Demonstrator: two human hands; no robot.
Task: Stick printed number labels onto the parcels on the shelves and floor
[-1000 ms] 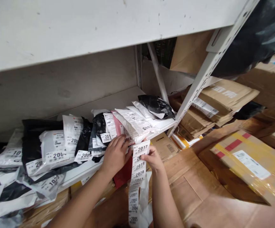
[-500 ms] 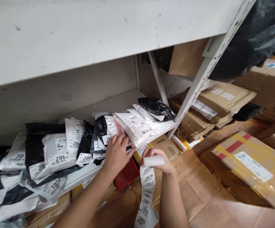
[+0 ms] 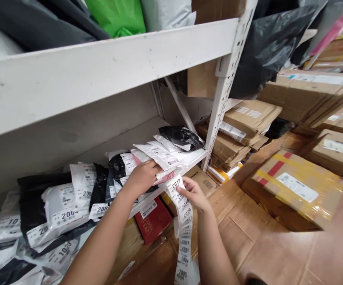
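Left hand (image 3: 144,177), fingers bent, lies against the white parcel (image 3: 161,155) on the shelf (image 3: 120,143); I cannot tell whether it grips. Right hand (image 3: 193,194) pinches the label strip (image 3: 185,239) near 2017, the strip hanging below. Numbered parcels (image 3: 67,204) left of both hands appear done (2004 reads clearly). The black parcel (image 3: 179,136), beyond both hands, shows no such number; seemingly outstanding.

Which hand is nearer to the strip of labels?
The right hand: it holds the strip of labels near the top end. The left hand is left of the strip, at the packages on the shelf.
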